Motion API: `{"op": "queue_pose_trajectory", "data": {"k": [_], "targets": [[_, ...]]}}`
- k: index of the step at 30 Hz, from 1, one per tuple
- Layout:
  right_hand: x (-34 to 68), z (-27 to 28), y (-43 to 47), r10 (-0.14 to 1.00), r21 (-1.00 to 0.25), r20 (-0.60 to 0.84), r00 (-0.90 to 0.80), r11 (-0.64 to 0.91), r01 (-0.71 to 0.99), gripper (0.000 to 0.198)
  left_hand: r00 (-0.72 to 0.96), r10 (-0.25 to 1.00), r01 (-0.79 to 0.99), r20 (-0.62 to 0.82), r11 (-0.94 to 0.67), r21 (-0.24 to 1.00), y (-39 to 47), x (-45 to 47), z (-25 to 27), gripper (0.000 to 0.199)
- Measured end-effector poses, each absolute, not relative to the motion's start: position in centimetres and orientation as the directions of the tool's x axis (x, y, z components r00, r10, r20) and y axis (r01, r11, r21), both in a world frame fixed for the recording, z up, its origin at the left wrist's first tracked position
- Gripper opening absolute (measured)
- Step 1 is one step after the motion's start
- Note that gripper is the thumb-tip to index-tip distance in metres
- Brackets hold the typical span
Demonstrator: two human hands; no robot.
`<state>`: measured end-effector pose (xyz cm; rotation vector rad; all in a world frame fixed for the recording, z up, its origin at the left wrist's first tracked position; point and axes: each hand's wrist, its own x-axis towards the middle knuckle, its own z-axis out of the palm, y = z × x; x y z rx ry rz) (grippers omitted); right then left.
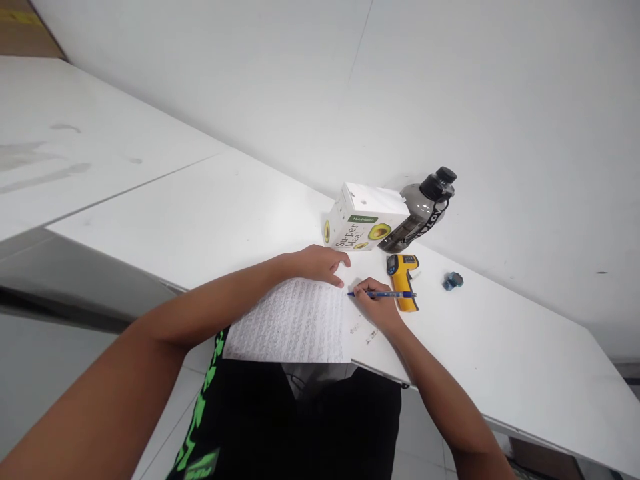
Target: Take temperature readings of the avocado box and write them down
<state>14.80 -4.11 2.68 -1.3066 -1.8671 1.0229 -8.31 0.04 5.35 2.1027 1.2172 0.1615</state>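
Observation:
A sheet of paper (300, 327) covered in dense rows of writing lies at the table's front edge, its lower part reaching over the edge. My left hand (323, 265) rests across the top of the sheet, thumb and fingers apart, with nothing held. Between the fingers of my right hand (375, 303) is a blue pen (385, 294), lying nearly level with its tip pointing left, close to the sheet's right edge. Whether the tip touches the paper I cannot tell.
Behind my left hand stands a white box (370, 213) with avocado pictures. A dark, see-through water bottle (420, 210) leans beside it against the wall. A yellow infrared thermometer (404, 280) lies just beyond my right hand. Farther right is a small blue object (453, 281). The white table (500, 333) extends both ways.

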Motion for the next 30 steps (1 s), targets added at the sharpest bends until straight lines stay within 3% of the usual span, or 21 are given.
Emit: {"op": "queue_pose_trajectory", "data": {"k": [6,9,12,14,17,23,25,30], "targets": [[15.0,2.4,-4.2,0.951,-0.84,0.083,-0.296,0.227,0.493,0.027,0.559,0.796,0.722,-0.23,-0.332,0.607,0.2,-8.4,5.3,0.072],[15.2,2.1,-4.1,0.961,-0.793,0.163,-0.224,0.263,0.55,0.031,0.569,0.803,0.717,-0.176,-0.38,0.585,0.1,-8.2,5.1,0.06],[15.5,1.6,-3.6,0.923,-0.699,0.337,-0.188,0.379,0.607,0.032,0.562,0.827,0.691,0.022,-0.485,0.536,0.0,-7.9,4.7,0.043],[15.8,1.2,-3.2,0.895,-0.627,0.389,-0.22,0.432,0.648,0.033,0.507,0.838,0.673,0.2,-0.53,0.516,-0.1,-7.8,4.3,0.042],[16.0,0.6,-2.7,0.902,-0.583,0.348,-0.254,0.421,0.695,0.038,0.375,0.836,0.665,0.399,-0.543,0.513,0.0,-8.1,3.9,0.045],[15.8,0.0,-2.7,0.892,-0.543,0.312,-0.327,0.45,0.709,0.041,0.095,0.797,0.7,0.596,-0.479,0.529,1.3,-9.1,3.6,0.041],[15.7,0.1,-2.8,0.88,-0.517,0.314,-0.358,0.474,0.713,0.04,0.014,0.762,0.708,0.647,-0.465,0.532,2.1,-9.3,3.2,0.049],[16.3,0.9,-2.5,0.841,-0.426,0.461,-0.283,0.49,0.761,0.044,-0.033,0.798,0.637,0.602,-0.447,0.628,3.4,-9.5,2.0,0.11]]}}
